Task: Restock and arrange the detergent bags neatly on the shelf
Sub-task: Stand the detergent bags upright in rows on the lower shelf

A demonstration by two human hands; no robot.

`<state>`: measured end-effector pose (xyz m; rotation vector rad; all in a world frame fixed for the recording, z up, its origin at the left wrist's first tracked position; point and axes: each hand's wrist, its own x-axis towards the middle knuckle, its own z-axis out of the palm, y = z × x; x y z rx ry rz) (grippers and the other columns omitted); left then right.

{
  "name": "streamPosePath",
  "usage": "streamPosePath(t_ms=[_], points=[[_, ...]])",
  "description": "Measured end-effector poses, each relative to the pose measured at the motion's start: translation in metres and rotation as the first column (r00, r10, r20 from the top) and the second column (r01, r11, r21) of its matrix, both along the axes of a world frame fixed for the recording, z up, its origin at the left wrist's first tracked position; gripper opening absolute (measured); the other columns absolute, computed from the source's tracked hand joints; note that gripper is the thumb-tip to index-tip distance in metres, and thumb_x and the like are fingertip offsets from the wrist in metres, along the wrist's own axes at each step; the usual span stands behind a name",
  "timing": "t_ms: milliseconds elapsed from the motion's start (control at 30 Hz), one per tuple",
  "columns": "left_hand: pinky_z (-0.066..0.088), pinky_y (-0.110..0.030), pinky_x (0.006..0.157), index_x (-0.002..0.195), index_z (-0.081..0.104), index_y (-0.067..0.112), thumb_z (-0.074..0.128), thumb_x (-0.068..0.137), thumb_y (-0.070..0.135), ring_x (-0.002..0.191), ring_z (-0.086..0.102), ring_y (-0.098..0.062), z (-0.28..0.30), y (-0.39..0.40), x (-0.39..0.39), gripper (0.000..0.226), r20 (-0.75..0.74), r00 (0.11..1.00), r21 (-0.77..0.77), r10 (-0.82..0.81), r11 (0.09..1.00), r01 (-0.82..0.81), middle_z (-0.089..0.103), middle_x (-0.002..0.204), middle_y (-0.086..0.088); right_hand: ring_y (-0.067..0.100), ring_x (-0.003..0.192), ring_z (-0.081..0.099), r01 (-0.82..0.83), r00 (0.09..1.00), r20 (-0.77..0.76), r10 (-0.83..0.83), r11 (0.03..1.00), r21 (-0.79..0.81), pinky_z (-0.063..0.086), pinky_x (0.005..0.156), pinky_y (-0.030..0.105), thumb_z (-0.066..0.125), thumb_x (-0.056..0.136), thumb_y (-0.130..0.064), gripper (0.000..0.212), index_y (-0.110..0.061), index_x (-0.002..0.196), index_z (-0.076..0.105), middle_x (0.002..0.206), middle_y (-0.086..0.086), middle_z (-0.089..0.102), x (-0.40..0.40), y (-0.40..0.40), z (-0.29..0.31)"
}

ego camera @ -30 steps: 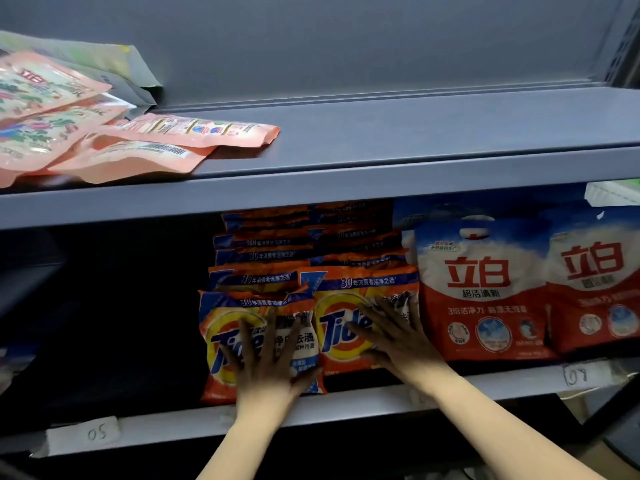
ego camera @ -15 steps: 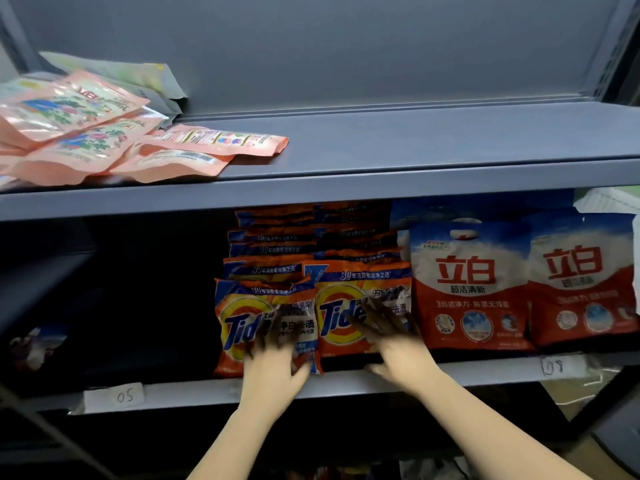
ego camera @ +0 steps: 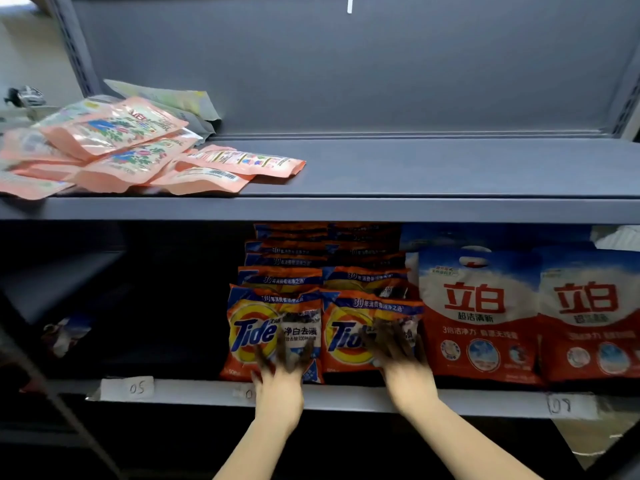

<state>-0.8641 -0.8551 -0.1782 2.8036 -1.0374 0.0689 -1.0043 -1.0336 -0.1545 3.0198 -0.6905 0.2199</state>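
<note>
- We are pressing our left hand (ego camera: 281, 370), fingers spread straight, flat on the front left Tide bag (ego camera: 258, 332).
- Our right hand (ego camera: 403, 358) is lying splayed on the front right Tide bag (ego camera: 349, 337) at 3 o'clock of the first.
- Both are standing on the lower shelf (ego camera: 346, 398), with red-and-white bags (ego camera: 478, 313) further toward 3 o'clock.
- Pink pouches (ego camera: 131, 150) are lying at 11 o'clock on the upper shelf (ego camera: 415, 206).
</note>
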Motion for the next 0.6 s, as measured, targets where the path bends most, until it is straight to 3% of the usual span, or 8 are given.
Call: streamPosePath(t_ms=[67,133,200,267,367,433,533,600], points=[[0.031,-0.068,0.101,0.136,-0.023,0.056,0.046,0.091,0.004,0.127,-0.024,-0.053,-0.003,-0.002,-0.002,0.098,0.102,0.995,-0.082,0.017,0.997,-0.009,-0.044,0.145,-0.004,0.031,0.142,0.025,-0.002,1.0,0.009,0.002,0.998,0.06,0.034,0.101,0.058,0.084,0.061,-0.012,0.121,-0.039,0.15,0.007,0.152,0.007,0.033,0.005,-0.005,0.004],[0.042,-0.068,0.086,0.143,-0.003,0.053,0.066,0.078,0.003,0.13,-0.001,-0.057,0.0,0.0,-0.005,0.107,0.069,0.997,-0.065,0.028,0.998,-0.023,-0.016,0.157,-0.01,0.029,0.144,-0.017,-0.016,1.0,0.009,0.016,0.997,0.069,0.011,0.115,0.059,0.069,0.079,-0.016,0.12,-0.05,0.137,-0.031,0.156,0.004,-0.019,0.009,-0.009,0.007],[0.048,-0.066,0.074,0.145,0.014,0.047,0.08,0.064,0.01,0.126,0.02,-0.062,0.002,0.002,-0.003,0.111,0.004,0.999,-0.009,0.048,0.999,-0.048,0.01,0.157,-0.016,0.025,0.134,-0.038,0.02,0.996,-0.086,-0.007,0.988,0.152,-0.012,0.115,0.056,0.058,0.086,-0.026,0.109,-0.051,0.128,-0.04,0.142,0.0,-0.045,0.016,-0.008,0.018],[0.047,-0.066,0.076,0.144,0.013,0.051,0.081,0.065,0.021,0.124,0.023,-0.064,0.004,0.003,-0.004,0.108,0.005,1.0,-0.016,-0.009,1.0,0.009,0.009,0.157,-0.017,0.029,0.134,-0.04,0.084,0.993,-0.099,-0.066,0.977,0.195,-0.02,0.11,0.055,0.061,0.08,-0.034,0.11,-0.044,0.136,-0.033,0.139,0.004,-0.047,0.027,-0.01,0.029],[0.026,-0.064,0.108,0.124,-0.037,0.061,0.047,0.094,0.029,0.125,-0.026,-0.054,-0.001,0.004,-0.003,0.094,0.027,0.998,-0.025,-0.06,0.998,0.061,-0.052,0.139,-0.006,0.03,0.131,-0.043,0.173,0.981,-0.133,-0.144,0.953,0.249,-0.021,0.112,0.052,0.066,0.073,-0.046,0.122,-0.029,0.138,-0.036,0.139,0.007,-0.048,0.037,-0.016,0.04],[0.021,-0.062,0.111,0.124,-0.039,0.057,0.041,0.096,0.031,0.122,-0.033,-0.051,-0.005,0.003,-0.003,0.088,0.026,0.999,-0.011,-0.044,0.999,0.044,-0.058,0.132,-0.004,0.031,0.13,-0.043,0.222,0.972,-0.135,-0.194,0.944,0.245,-0.02,0.112,0.05,0.067,0.071,-0.055,0.128,-0.022,0.131,-0.041,0.136,0.008,-0.049,0.035,-0.018,0.04],[0.043,-0.067,0.089,0.144,0.001,0.052,0.071,0.076,0.036,0.129,-0.001,-0.06,0.005,0.004,-0.006,0.099,0.039,0.999,-0.032,0.002,0.999,-0.001,-0.015,0.157,-0.011,0.031,0.136,-0.037,0.234,0.971,-0.098,-0.217,0.941,0.244,-0.02,0.112,0.047,0.062,0.075,-0.059,0.123,-0.017,0.129,-0.041,0.14,0.009,-0.045,0.029,-0.016,0.037],[0.051,-0.063,0.069,0.142,0.03,0.047,0.085,0.056,0.034,0.121,0.031,-0.063,0.007,0.003,-0.005,0.103,0.046,0.999,0.039,0.026,0.999,-0.028,0.022,0.154,-0.018,0.027,0.143,-0.022,0.148,0.989,-0.003,-0.15,0.971,0.19,-0.01,0.115,0.049,0.069,0.072,-0.051,0.12,-0.016,0.144,-0.02,0.154,0.009,-0.024,0.023,-0.009,0.035]])
